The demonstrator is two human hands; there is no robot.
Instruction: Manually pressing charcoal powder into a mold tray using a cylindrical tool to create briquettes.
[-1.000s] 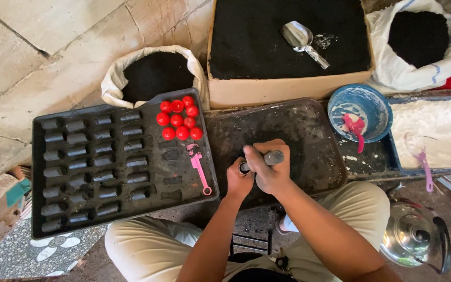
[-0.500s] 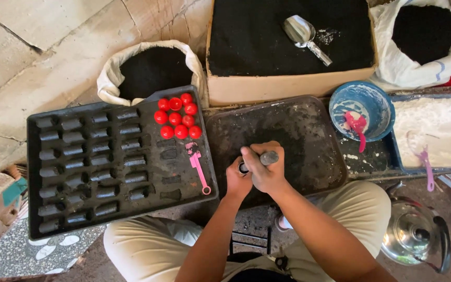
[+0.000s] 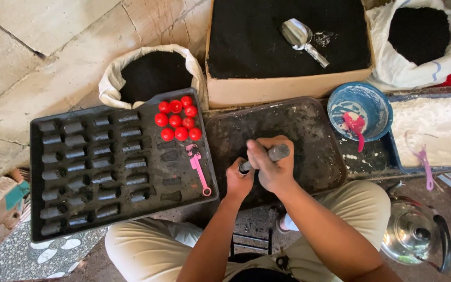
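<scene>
Both hands work over a blackened, soot-crusted metal tray (image 3: 298, 130): the right hand (image 3: 273, 168) is clenched around a smooth grey metal cylinder (image 3: 279, 152), while the left hand (image 3: 238, 181) grips its lower end. Just left lies a black plastic tray (image 3: 53, 230) lined with rows of short dark cylindrical pieces (image 3: 103, 166) (matte, charcoal-like), nine glossy red caps (image 3: 178, 120) and a slim pink tool (image 3: 198, 166).

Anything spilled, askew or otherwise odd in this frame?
White powder is smeared on the dark tray surface below the blue bowl, outside the powder tray. Otherwise orderly: both hands, left and right, grip a grey metal tool over the black pan.
</scene>
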